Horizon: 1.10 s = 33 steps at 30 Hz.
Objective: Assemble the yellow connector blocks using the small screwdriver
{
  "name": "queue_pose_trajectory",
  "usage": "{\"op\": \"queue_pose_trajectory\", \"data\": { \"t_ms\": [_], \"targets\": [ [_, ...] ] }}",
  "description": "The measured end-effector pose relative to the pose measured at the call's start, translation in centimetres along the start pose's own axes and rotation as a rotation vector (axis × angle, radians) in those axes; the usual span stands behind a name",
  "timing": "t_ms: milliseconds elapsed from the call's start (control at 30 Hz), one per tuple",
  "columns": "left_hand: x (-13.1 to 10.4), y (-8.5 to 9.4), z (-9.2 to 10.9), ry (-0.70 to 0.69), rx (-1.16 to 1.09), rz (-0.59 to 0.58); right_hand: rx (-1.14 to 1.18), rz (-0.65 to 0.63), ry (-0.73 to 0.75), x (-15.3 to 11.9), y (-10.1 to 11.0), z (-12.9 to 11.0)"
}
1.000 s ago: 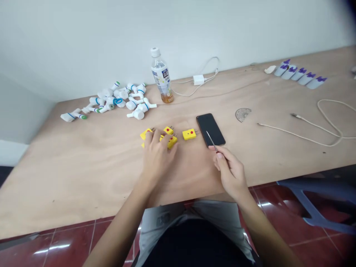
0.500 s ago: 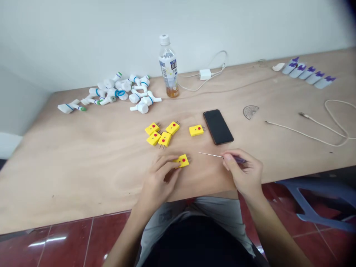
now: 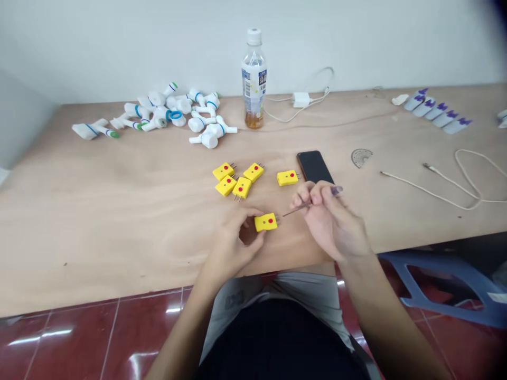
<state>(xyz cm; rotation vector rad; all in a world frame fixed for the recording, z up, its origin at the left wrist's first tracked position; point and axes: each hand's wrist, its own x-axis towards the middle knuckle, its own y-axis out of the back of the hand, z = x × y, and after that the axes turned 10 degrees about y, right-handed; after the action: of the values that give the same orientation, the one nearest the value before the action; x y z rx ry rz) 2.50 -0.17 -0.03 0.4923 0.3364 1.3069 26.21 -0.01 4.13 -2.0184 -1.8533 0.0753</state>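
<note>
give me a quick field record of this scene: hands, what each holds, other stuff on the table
left hand: left hand holds a yellow plug by its rear end, low over the table
right hand: right hand pinches a thin screwdriver, tip pointing at that plug's prongs
loose plugs: cluster of four, one apart beside the phone
far left: white fittings
far middle: drink bottle, charger
right: protractor, white cable, purple-capped pieces
</note>
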Motion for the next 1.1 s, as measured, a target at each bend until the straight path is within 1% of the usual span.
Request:
{"op": "queue_pose_trajectory", "data": {
  "t_ms": [100, 167, 233, 300, 433, 567, 667, 767, 933, 1000, 1067, 1100],
  "targets": [
    [-0.2, 0.0, -0.3, -0.027, -0.002, -0.001, 0.030, -0.035, -0.064, 0.1, -1.7, 0.7],
    [-0.3, -0.1, -0.4, -0.042, 0.004, 0.006, 0.056, -0.095, -0.087, 0.2, -2.7, 1.1],
    [-0.4, -0.1, -0.5, -0.049, 0.007, 0.010, 0.071, -0.138, -0.099, 0.4, -3.4, 1.4],
    [-0.4, -0.2, -0.6, -0.044, 0.004, 0.006, 0.055, -0.148, -0.105, 0.6, -3.9, 1.7],
    [-0.5, -0.2, -0.6, -0.036, -0.015, -0.001, 0.061, -0.158, -0.090, 0.7, -4.4, 2.2],
    [-0.5, -0.1, -0.5, -0.048, -0.022, -0.001, 0.032, -0.170, -0.091, 0.3, -4.4, 2.6],
    [-0.5, -0.1, -0.4, -0.042, -0.015, -0.003, 0.005, -0.181, -0.092, -0.1, -4.2, 2.6],
    [-0.5, -0.3, -0.6, -0.034, 0.016, 0.012, -0.020, -0.162, -0.056, -0.2, -4.4, 2.3],
    [-0.2, -0.6, -0.9, -0.035, 0.048, -0.010, 0.076, -0.160, -0.062, 1.1, -5.7, 2.0],
    [-0.2, -0.5, -0.9, -0.037, 0.040, -0.028, 0.128, -0.233, -0.128, 2.0, -5.8, 1.9],
    [-0.3, -0.4, -0.8, -0.032, 0.034, -0.042, 0.147, -0.349, -0.203, 3.0, -5.4, 1.6],
    [-0.3, -0.4, -0.8, -0.024, 0.031, -0.041, 0.118, -0.405, -0.212, 3.5, -5.2, 1.3]
  ]
}}
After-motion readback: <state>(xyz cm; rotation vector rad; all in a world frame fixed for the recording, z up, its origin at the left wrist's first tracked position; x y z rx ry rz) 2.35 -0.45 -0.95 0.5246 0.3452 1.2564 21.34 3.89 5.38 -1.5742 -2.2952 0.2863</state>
